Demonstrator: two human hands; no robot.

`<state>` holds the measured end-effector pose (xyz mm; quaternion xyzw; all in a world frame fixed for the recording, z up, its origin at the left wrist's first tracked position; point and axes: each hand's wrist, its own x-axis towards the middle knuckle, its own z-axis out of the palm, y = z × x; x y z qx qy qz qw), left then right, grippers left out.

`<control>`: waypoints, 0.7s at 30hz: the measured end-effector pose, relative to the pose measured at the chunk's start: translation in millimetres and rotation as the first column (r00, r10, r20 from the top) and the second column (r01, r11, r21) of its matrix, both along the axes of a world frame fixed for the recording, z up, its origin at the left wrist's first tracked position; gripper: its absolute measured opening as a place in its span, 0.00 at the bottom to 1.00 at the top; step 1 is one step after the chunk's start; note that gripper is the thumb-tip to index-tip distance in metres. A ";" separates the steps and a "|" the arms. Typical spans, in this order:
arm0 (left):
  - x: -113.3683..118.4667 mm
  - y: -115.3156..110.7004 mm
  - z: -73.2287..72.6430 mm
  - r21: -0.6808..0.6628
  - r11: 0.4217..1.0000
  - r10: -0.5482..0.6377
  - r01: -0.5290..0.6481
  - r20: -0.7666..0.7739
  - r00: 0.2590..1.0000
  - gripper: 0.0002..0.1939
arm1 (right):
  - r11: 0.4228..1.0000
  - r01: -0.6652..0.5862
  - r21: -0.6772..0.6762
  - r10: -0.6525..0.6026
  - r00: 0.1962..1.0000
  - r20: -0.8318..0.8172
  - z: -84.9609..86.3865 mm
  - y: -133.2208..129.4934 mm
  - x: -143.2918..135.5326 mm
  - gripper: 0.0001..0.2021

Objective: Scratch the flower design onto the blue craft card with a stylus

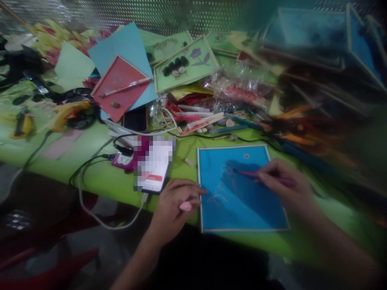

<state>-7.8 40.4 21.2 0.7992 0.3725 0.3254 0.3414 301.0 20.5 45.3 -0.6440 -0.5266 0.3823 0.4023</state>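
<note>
A blue sheet (pixel 242 213) with thin pale wooden strips along its edges lies on the table in front of me. Faint pink outlines of a flower and leaves are drawn on it. My right hand (pixel 279 177) grips a purple pen (pixel 249 174), its tip on or just above the flower drawing. Curled at the sheet's left edge, my left hand (pixel 179 197) has its fingertips on the frame. A small pink piece (pixel 185 206), which looks like a pen cap, is held between its fingers. Above that hand lies a small pale pink piece (pixel 190 162).
A plugged-in phone (pixel 155 175) lies left of the sheet, cables around it. Behind are a green framed picture (pixel 208 74) with black and white stones, a red framed panel (pixel 123 90), markers (pixel 202 123) and plastic wrap. A yellow glue gun (pixel 68 112) sits left; blurred scissors lie right.
</note>
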 end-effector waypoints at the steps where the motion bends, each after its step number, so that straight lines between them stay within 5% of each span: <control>1: -0.1 0.0 -0.2 0.001 1.000 -0.002 0.002 0.000 1.000 0.14 | 1.000 0.001 0.001 -0.001 1.000 -0.001 0.2 0.2 -0.1 0.06; 9: -0.9 0.3 -0.3 0.003 1.000 -0.005 0.005 0.004 1.000 0.16 | 0.997 -0.025 -0.080 0.025 1.000 -0.001 -1.1 -1.4 0.1 0.07; 21: -1.3 -0.8 -2.7 0.003 1.000 -0.002 0.002 0.006 1.000 0.18 | 1.000 0.023 -0.007 -0.023 1.000 0.017 -2.9 -0.3 -0.8 0.06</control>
